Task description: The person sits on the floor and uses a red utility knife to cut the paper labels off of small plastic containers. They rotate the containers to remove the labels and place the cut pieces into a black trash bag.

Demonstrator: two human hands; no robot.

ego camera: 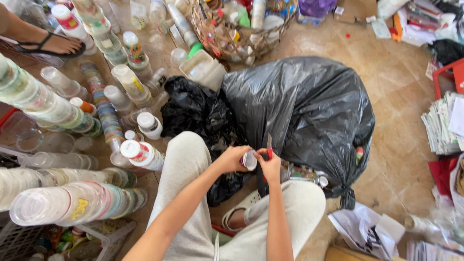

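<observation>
Hands meet just above your lap, in front of the full black rubbish bag [309, 111] that sits on the tiled floor [396, 96]. Your left hand [233, 158] has its fingers curled around a small plastic cup [249, 160], its mouth turned toward your right hand. Your right hand [269, 166] is closed on a red-handled blade [269, 145], tip pointing up, right beside the cup's rim. You look to be at the stage of working the blade at the cup's rim or label, though the contact itself is too small to make out. Next, by my reading, you need a firm hold on the cup and a short, controlled stroke away from your left fingers. Long stacks of nested clear cups [72, 200] lie along the floor's left edge, with a wicker basket [232, 34] at the top edge.
</observation>
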